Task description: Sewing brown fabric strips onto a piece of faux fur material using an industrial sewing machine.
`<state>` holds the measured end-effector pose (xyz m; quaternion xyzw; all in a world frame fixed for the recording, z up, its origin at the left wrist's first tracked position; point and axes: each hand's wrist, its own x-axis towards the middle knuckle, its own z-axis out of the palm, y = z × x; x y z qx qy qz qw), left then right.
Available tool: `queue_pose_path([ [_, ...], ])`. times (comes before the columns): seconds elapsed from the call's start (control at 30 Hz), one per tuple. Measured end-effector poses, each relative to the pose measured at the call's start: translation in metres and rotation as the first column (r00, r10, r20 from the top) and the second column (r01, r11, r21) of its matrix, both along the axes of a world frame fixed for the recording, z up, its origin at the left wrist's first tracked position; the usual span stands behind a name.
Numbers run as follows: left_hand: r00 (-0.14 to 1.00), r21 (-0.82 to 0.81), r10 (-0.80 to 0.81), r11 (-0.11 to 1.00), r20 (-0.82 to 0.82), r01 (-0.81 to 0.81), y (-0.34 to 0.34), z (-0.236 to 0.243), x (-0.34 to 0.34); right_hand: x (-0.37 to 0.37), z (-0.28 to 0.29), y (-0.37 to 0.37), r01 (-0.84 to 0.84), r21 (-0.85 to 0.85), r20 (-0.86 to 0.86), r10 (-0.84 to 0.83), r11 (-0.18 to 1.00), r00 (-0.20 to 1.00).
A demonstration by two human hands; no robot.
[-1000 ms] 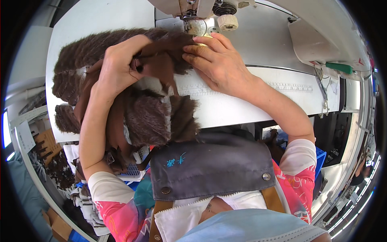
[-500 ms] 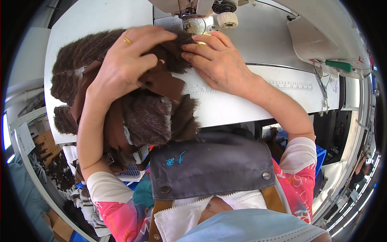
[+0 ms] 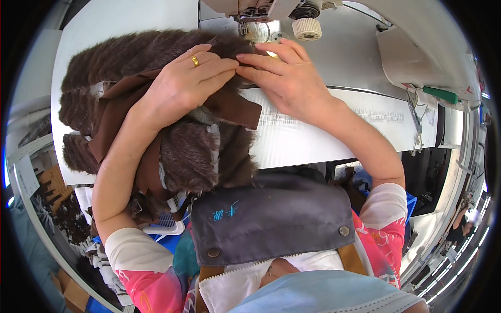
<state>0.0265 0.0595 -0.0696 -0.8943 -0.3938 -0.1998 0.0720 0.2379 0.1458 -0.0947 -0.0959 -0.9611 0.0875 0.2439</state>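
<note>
1. The white table (image 3: 313, 141) runs along the near side of the sewing machine (image 3: 417, 57) and out to its left.
2. The brown fur (image 3: 125, 57) lies bunched on the table, mostly left of the sewing machine's needle end, with its upper right tip just beside that end. Progress, as a judgement: partway. Fur sections appear joined into one bulky piece, but pale raw-looking edges show on the near fold, so some edges seem unfinished. How much sewing is done cannot be told.
3. The brown cloth (image 3: 235, 107) winds through the fur, on the near side of the sewing machine's needle end. One flap sticks out free, apparently not yet fastened there.
4. The left hand (image 3: 188, 83), nearer the person than the sewing machine's needle end, lies over fur and cloth, fingers close together; whether it pinches anything is hidden.
5. The right hand (image 3: 289, 78), just on the near side of the sewing machine's metal bed, has its fingertips at the fur's edge; its thumb is hidden, so its grip cannot be told.
6. Writing: a numbered ruler scale (image 3: 376, 113) on the table before the sewing machine.
7. Smaller still, blue stitched characters (image 3: 225, 211) mark the dark apron (image 3: 282, 224), nearer the person than the sewing machine.
</note>
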Motion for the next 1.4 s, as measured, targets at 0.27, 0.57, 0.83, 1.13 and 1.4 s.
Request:
queue_pose_path([
  [0.27,0.980,-0.057,0.100,0.994,0.171,-0.091,0.001,-0.010,-0.001,0.001,0.003,-0.003,0.006,0.082,-0.015,-0.004,0.997,1.000],
  [0.57,0.945,-0.149,0.143,0.984,0.295,-0.102,0.004,-0.015,-0.008,0.000,0.001,-0.001,-0.034,0.079,-0.032,0.037,0.996,0.999],
  [0.83,0.942,-0.175,0.155,0.979,0.298,-0.106,0.003,-0.015,-0.006,-0.014,-0.005,-0.017,-0.072,0.213,0.062,0.060,0.974,0.996],
  [1.13,0.976,-0.063,0.127,0.991,0.180,-0.117,0.006,-0.009,-0.011,-0.015,-0.005,-0.017,-0.088,0.184,0.027,0.084,0.979,0.996],
  [1.4,0.985,-0.022,0.093,0.996,0.142,-0.091,0.007,-0.011,-0.011,-0.015,-0.004,-0.017,-0.088,0.158,0.013,0.087,0.984,0.996],
])
